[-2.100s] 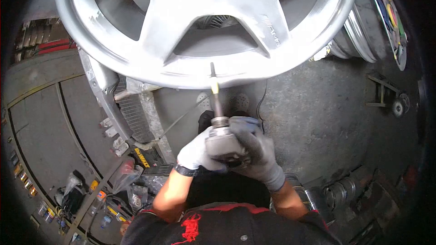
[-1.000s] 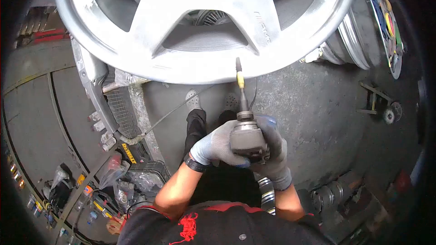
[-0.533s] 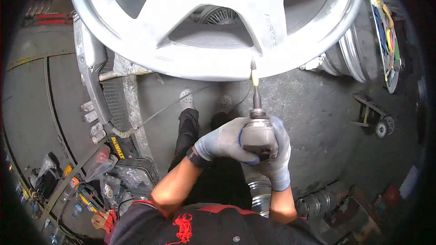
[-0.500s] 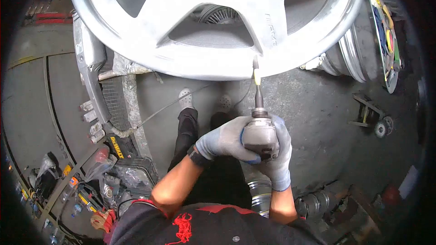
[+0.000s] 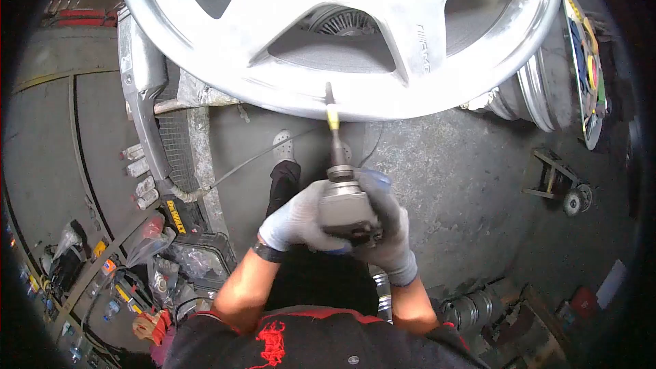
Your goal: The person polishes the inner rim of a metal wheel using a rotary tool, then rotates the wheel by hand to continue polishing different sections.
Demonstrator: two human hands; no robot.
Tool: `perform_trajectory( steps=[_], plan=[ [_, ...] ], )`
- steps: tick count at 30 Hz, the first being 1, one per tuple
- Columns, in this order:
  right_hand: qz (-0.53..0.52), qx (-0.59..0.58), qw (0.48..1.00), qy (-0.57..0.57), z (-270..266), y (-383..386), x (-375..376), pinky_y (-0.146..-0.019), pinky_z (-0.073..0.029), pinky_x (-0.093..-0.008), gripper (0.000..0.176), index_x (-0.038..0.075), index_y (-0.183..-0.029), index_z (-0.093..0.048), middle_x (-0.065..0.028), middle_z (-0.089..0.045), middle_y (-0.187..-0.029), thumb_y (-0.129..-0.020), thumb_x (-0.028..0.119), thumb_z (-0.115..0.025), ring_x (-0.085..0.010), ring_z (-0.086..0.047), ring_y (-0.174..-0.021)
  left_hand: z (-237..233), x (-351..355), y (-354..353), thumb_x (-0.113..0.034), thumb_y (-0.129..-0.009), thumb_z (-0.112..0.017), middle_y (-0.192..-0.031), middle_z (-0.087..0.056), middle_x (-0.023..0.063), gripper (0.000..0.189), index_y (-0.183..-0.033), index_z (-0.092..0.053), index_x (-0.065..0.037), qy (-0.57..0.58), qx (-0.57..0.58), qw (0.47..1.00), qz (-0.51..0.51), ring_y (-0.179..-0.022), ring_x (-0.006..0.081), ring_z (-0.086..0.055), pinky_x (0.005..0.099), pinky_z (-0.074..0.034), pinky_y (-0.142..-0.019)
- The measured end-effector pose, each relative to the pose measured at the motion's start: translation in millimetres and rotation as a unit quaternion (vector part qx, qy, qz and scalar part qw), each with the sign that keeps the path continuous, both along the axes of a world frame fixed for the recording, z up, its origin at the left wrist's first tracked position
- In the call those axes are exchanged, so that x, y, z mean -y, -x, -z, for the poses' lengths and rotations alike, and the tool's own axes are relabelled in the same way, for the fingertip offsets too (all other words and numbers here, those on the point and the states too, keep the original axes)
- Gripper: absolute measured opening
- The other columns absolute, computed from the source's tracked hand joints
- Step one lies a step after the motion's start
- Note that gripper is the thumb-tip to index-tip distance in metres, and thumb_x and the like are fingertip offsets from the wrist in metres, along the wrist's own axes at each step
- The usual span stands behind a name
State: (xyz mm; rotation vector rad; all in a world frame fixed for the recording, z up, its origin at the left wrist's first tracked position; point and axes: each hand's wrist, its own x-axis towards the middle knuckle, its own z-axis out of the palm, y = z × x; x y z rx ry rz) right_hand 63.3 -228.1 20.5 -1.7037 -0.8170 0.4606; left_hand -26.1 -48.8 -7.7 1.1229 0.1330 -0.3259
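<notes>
Both my hands wear grey gloves and are wrapped around a die grinder [image 5: 347,210] with a long narrow shaft. My left hand [image 5: 299,219] grips the left side of its body, and my right hand [image 5: 391,236] clasps it from the right and below. The dark, slim bit [image 5: 329,90] points away from me, with a yellow band behind it. Its tip overlaps the lower lip of a large silver alloy wheel [image 5: 287,85], under the opening between two spokes. Lettering shows on the right spoke, and the wheel's top runs out of view.
More wheel rims [image 5: 536,92] stand at right, beside a round board with coloured items [image 5: 586,68]. A small metal stand [image 5: 550,174] is on the floor. At left are a grey bumper-like part [image 5: 145,96], several bottles [image 5: 140,167], a DeWalt case [image 5: 175,216] and a cable [image 5: 239,167].
My hands and the die grinder have moved left, so the bit has shifted along the wheel's lower lip from below the lettered spoke to below the opening. The view has shifted slightly.
</notes>
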Motion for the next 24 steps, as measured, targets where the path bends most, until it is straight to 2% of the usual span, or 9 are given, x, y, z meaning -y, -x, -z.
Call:
perform_trajectory(
  steps=[3,7,11,14,15,17,19,21,24],
  plan=[
    [0.03,-0.001,0.995,0.1,-6,-2,26,-0.097,-0.056,-0.0425,0.082,0.007,-0.138,-0.054,-0.0176,-0.064,-0.13,-0.065,0.009,-0.092,-0.035,-0.065,-0.118,-1,22,-25,-0.011,-0.059,-0.087,-0.124,-0.069,0.0062,0.074,-0.128,-0.065,-0.003,0.169,-0.088,0.981,0.03,-0.113,0.0155,-0.063,0.0354,-0.049,-0.105],
    [0.132,-0.032,0.973,0.189,-2,2,49,-0.101,-0.053,-0.0396,0.084,0.008,-0.136,-0.054,-0.0123,-0.061,-0.131,-0.061,0.007,-0.094,-0.0255,-0.063,-0.118,18,47,-51,-0.012,-0.062,-0.085,-0.124,-0.069,0.0064,0.069,-0.127,-0.066,-0.002,0.119,0.033,0.992,0.039,-0.113,0.0148,-0.062,0.0355,-0.049,-0.104],
    [0.124,-0.004,0.977,0.171,0,9,33,-0.101,-0.053,-0.0404,0.085,0.007,-0.135,-0.055,-0.015,-0.063,-0.128,-0.061,0.009,-0.094,-0.0282,-0.065,-0.118,20,32,-39,-0.013,-0.061,-0.085,-0.124,-0.069,0.0058,0.066,-0.124,-0.067,-0.002,0.167,0.008,0.986,0.024,-0.113,0.0165,-0.062,0.0364,-0.049,-0.103],
    [0.024,0.049,0.985,0.164,-11,14,2,-0.092,-0.058,-0.0459,0.089,0.01,-0.14,-0.052,-0.023,-0.064,-0.131,-0.06,0.011,-0.091,-0.0444,-0.065,-0.117,38,10,-15,-0.012,-0.059,-0.086,-0.125,-0.068,0.0059,0.074,-0.128,-0.064,0.0,0.167,0.088,0.981,0.049,-0.114,0.0186,-0.063,0.0366,-0.049,-0.104],
    [0.032,0.069,0.994,0.084,-3,21,-7,-0.092,-0.059,-0.0456,0.089,0.009,-0.138,-0.054,-0.0213,-0.064,-0.13,-0.058,0.012,-0.092,-0.0434,-0.066,-0.115,35,-2,-5,-0.012,-0.059,-0.086,-0.125,-0.068,0.0059,0.074,-0.128,-0.064,0.0,0.167,0.087,0.981,0.051,-0.114,0.0186,-0.063,0.0366,-0.049,-0.104],
    [0.018,0.077,0.994,0.076,-8,26,-33,-0.089,-0.059,-0.0446,0.084,0.008,-0.136,-0.057,-0.0177,-0.065,-0.128,-0.059,0.012,-0.091,-0.0406,-0.067,-0.114,5,-34,10,-0.011,-0.061,-0.087,-0.13,-0.065,0.0041,0.072,-0.128,-0.063,-0.003,0.214,-0.057,0.975,0.03,-0.115,0.0128,-0.059,0.0332,-0.047,-0.107],
    [0.019,0.078,0.995,0.057,-6,35,-55,-0.087,-0.06,-0.0435,0.081,0.008,-0.135,-0.059,-0.016,-0.065,-0.127,-0.061,0.012,-0.09,-0.0384,-0.068,-0.112,3,-53,35,-0.012,-0.057,-0.089,-0.132,-0.064,0.0053,0.077,-0.129,-0.063,-0.003,0.176,-0.086,0.981,0.012,-0.119,0.0161,-0.059,0.0357,-0.045,-0.111],
    [0.02,0.078,0.996,0.038,-7,40,-72,-0.086,-0.06,-0.0424,0.078,0.009,-0.134,-0.061,-0.0142,-0.065,-0.126,-0.062,0.012,-0.089,-0.0362,-0.069,-0.11,29,-63,67,-0.005,-0.06,-0.087,-0.125,-0.067,0.0083,0.074,-0.13,-0.062,-0.01,-0.163,0.059,0.985,-0.005,-0.116,0.0215,-0.061,0.0386,-0.049,-0.103],
    [0.017,0.085,0.996,-0.012,-8,40,-91,-0.082,-0.06,-0.0401,0.075,0.011,-0.134,-0.061,-0.0118,-0.066,-0.123,-0.065,0.014,-0.088,-0.0319,-0.07,-0.105,-28,-82,32,-0.008,-0.068,-0.084,-0.127,-0.066,0.0098,0.061,-0.126,-0.064,-0.01,-0.131,0.072,0.989,-0.015,-0.117,0.0229,-0.061,0.0378,-0.049,-0.103]
  ],
)
